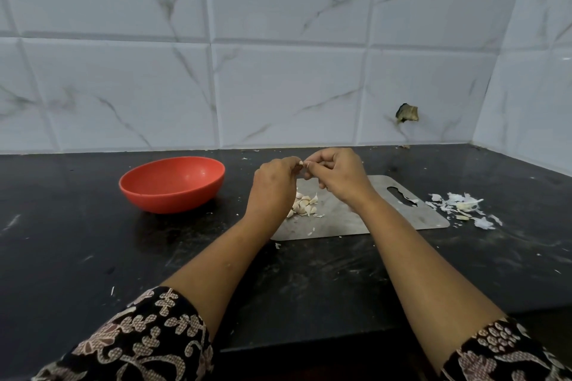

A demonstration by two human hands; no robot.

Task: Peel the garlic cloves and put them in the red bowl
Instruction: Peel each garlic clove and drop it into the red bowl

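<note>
— Which one are you working on?

— I'm pinching a single clove (301, 163) between both hands, above the far edge of the cutting board (387, 213). My left hand (272, 185) is gripping it with curled fingers, and my right hand (337, 173) is nipping at its tip.

— Where will it go?

— The red bowl (173, 198) is sitting on the desk (93, 257) off the board's left end, so my left hand is nearer. The pile of cloves (305, 204) is lying on the board under my left wrist.

— Anything unclear?

— My fingers are hiding most of the clove, so I can't tell its long axis or how much skin is on it. The bowl's near wall is hiding its bottom.
</note>
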